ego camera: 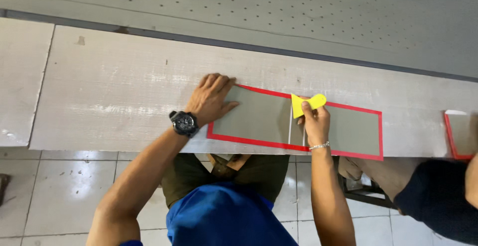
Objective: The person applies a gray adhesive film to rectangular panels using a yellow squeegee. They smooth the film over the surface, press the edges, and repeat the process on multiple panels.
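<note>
A grey rectangular sheet with a red border point(358, 129) lies flat on a pale worn board point(124, 97). My left hand point(211, 99), with a black watch on the wrist, presses flat on the sheet's left end, fingers spread. My right hand point(314, 121), wearing a thin bracelet, grips a small yellow plastic scraper point(304, 103) and holds it against the middle of the sheet. A pale vertical line crosses the sheet just left of the scraper.
Behind the board runs a grey perforated surface point(298, 12). A second red-bordered grey piece point(460, 134) lies at the right edge. Another person's dark-sleeved arm point(438, 201) reaches in at the lower right. White tiled floor point(55, 196) shows below, and another board piece point(20, 77) lies left.
</note>
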